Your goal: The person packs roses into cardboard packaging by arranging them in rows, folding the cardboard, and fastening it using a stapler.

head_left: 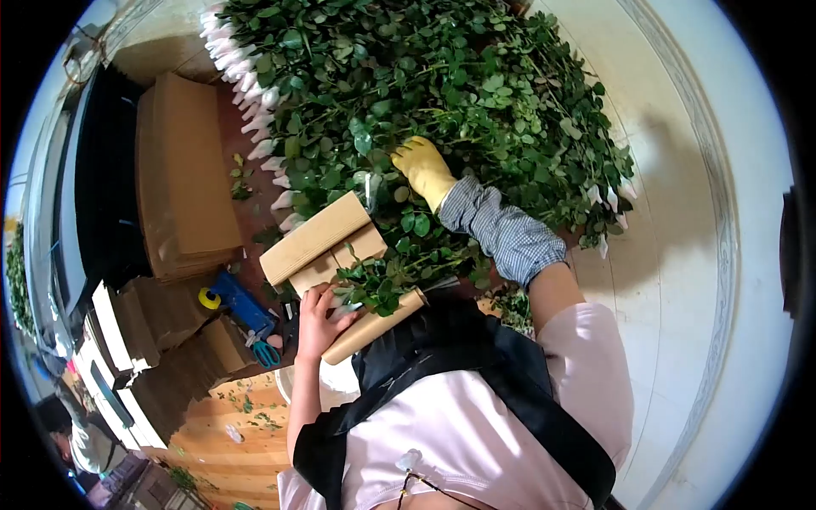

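My bare left hand (pixel 316 327) rests at the lower left on a sheet of corrugated cardboard (pixel 316 236), whose two edges curl up. Its fingers close around the white-covered head of a rose (pixel 347 311) that lies with leafy stems (pixel 399 276) on the cardboard. My right hand (pixel 422 172), in a yellow rubber glove and checked sleeve, reaches into a large heap of leafy rose stems (pixel 459 93). Its fingers curl down among the leaves, and what they grip is hidden. White-covered flower heads (pixel 246 85) line the heap's left side.
Stacked cardboard sheets (pixel 183 170) stand to the left. Below them lie a blue tape dispenser (pixel 242 302), blue-handled scissors (pixel 265 350) and more cardboard (pixel 174 331). A white bucket (pixel 340 380) is partly hidden beneath the table edge. Another person (pixel 89 446) is at the lower left.
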The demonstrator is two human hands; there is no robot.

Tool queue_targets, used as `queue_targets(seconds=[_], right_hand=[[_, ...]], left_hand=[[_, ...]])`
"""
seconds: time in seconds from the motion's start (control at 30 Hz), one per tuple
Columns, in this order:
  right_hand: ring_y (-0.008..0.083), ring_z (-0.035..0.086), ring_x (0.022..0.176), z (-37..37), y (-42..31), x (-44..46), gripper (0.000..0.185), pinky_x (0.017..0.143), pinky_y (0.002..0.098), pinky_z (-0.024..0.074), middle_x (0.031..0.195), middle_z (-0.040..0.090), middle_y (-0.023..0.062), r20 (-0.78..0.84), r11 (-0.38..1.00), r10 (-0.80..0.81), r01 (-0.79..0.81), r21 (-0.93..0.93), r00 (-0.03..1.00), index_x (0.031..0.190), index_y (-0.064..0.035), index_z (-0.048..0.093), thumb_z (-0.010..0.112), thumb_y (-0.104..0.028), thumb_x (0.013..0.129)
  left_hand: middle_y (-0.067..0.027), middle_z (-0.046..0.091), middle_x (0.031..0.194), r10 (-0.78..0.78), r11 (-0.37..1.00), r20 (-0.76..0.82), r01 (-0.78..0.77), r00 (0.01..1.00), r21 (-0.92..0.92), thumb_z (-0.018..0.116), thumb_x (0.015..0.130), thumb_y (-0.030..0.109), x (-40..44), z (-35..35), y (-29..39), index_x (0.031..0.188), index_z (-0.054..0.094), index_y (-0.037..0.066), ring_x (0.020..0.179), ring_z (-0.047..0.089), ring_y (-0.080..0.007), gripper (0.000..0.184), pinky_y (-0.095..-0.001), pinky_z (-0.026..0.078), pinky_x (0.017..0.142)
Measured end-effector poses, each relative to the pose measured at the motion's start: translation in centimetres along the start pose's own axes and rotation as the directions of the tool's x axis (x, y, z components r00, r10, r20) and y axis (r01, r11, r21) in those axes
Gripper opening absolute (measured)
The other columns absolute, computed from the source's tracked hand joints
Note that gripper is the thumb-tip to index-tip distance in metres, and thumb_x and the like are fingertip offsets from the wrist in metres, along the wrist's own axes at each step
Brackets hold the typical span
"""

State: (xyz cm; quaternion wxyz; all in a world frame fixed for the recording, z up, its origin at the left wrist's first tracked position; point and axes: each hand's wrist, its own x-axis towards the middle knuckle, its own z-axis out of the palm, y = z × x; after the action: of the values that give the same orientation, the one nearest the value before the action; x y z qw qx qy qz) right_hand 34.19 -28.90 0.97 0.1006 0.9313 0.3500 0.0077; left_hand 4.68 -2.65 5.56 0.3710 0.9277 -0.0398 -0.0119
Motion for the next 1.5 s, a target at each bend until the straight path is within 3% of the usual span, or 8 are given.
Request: queue_targets(seconds=[0.33, 0.4, 0.47, 0.7, 0.87, 1.03, 1.17, 1.5], right_hand=[[0.0237, 0.066, 0.109, -9.6, 6.2, -4.2, 0.023, 0.105, 0.0415, 0.0472, 0.109, 0.072, 0.0088, -0.454, 0.878, 0.45, -0.288, 0.382, 0.769, 0.1, -0.0103, 0.073, 0.061, 0.002, 0.085], [0.0223, 0.068, 0.105, -12.6, 5.3, -6.2, 0.016, 0.102, 0.0367, 0.0505, 0.105, 0.074, 0.007, -0.227, 0.256, 0.803, 0.025, 0.966, 0.551, 0.093, -0.0107, 0.073, 0.066, -0.001, 0.083], [0.0218, 0.069, 0.1, -13.4, 8.8, -8.4, 0.022, 0.099, 0.0354, 0.0523, 0.103, 0.074, 0.0053, -0.729, 0.961, 0.258, -0.093, 0.26, 0.634, 0.097, -0.012, 0.074, 0.067, 0.001, 0.081], [0.0218, 0.07, 0.074, -12.5, 4.9, -8.7, 0.039, 0.089, 0.04, 0.0569, 0.078, 0.072, 0.004, -0.53, 0.833, 0.54, -0.329, 0.444, 0.653, 0.107, -0.0175, 0.071, 0.083, -0.009, 0.071], [0.0255, 0.058, 0.113, -8.0, 1.8, -4.0, 0.049, 0.114, 0.042, 0.0373, 0.12, 0.063, 0.013, -0.157, 0.772, 0.631, -0.634, 0.035, 0.76, 0.138, -0.0137, 0.052, 0.065, -0.014, 0.091], [0.0273, 0.061, 0.085, -10.1, -5.0, -12.7, 0.036, 0.079, 0.0424, 0.049, 0.086, 0.064, 0.0097, -0.231, 0.818, 0.428, -0.266, 0.509, 0.874, 0.12, -0.009, 0.063, 0.07, -0.02, 0.087], [0.0291, 0.061, 0.11, -5.3, -8.4, -20.2, 0.039, 0.102, 0.0443, 0.0434, 0.105, 0.068, 0.0088, 0.084, 0.876, 0.389, -0.397, 0.274, 0.917, 0.113, -0.0105, 0.066, 0.071, -0.018, 0.074], [0.0248, 0.062, 0.114, -8.9, -5.8, -21.6, 0.032, 0.111, 0.0429, 0.039, 0.119, 0.069, 0.0081, -0.303, 0.911, 0.363, -0.266, 0.316, 0.881, 0.108, -0.0115, 0.071, 0.063, -0.006, 0.078]], left_hand=[[-0.0132, 0.059, 0.119, 0.07, 0.997, -0.005, -0.07, 0.998, 0.037, 0.086, 0.066, 0.022, -0.1, 0.1, -0.7, 0.123, 0.063, 0.004, 0.106, 0.055, -0.0351, 0.064, -0.0436, 0.047, 0.092], [-0.0149, 0.06, 0.117, 0.074, 0.997, -0.013, -0.074, 0.997, 0.025, 0.086, 0.065, 0.019, -0.2, 0.2, -0.9, 0.125, 0.062, 0.004, 0.104, 0.057, -0.0357, 0.066, -0.0436, 0.047, 0.092], [-0.0167, 0.06, 0.116, -0.017, 0.998, 0.013, 0.017, 1.0, -0.058, 0.086, 0.065, 0.016, -0.3, 0.2, -0.9, 0.126, 0.061, 0.001, 0.104, 0.058, -0.0364, 0.067, -0.043, 0.048, 0.091], [-0.0175, 0.058, 0.115, 0.043, 0.999, 0.014, -0.043, 0.999, -0.014, 0.086, 0.069, 0.017, 0.1, 0.5, -1.4, 0.119, 0.063, -0.001, 0.104, 0.057, -0.0364, 0.058, -0.0429, 0.049, 0.091], [-0.0181, 0.058, 0.115, 0.059, 0.998, 0.033, -0.06, 0.998, 0.03, 0.086, 0.07, 0.019, -0.1, 0.4, -1.5, 0.119, 0.062, -0.002, 0.105, 0.057, -0.037, 0.058, -0.0437, 0.049, 0.091], [-0.0182, 0.056, 0.116, 0.048, 0.999, -0.007, -0.048, 0.999, -0.004, 0.085, 0.072, 0.02, -0.4, 0.9, -1.8, 0.123, 0.058, -0.001, 0.105, 0.057, -0.0375, 0.061, -0.0432, 0.049, 0.09], [-0.0187, 0.055, 0.117, 0.006, 1.0, 0.03, -0.005, 1.0, -0.013, 0.082, 0.077, 0.018, -0.4, 0.7, -2.0, 0.125, 0.057, 0.0, 0.108, 0.056, -0.0376, 0.057, -0.0436, 0.048, 0.092], [-0.0168, 0.055, 0.122, 0.04, 0.997, 0.043, -0.036, 0.998, -0.075, 0.077, 0.079, 0.01, 0.1, -0.1, -0.7, 0.126, 0.058, 0.003, 0.114, 0.053, -0.0362, 0.05, -0.0424, 0.044, 0.099]])
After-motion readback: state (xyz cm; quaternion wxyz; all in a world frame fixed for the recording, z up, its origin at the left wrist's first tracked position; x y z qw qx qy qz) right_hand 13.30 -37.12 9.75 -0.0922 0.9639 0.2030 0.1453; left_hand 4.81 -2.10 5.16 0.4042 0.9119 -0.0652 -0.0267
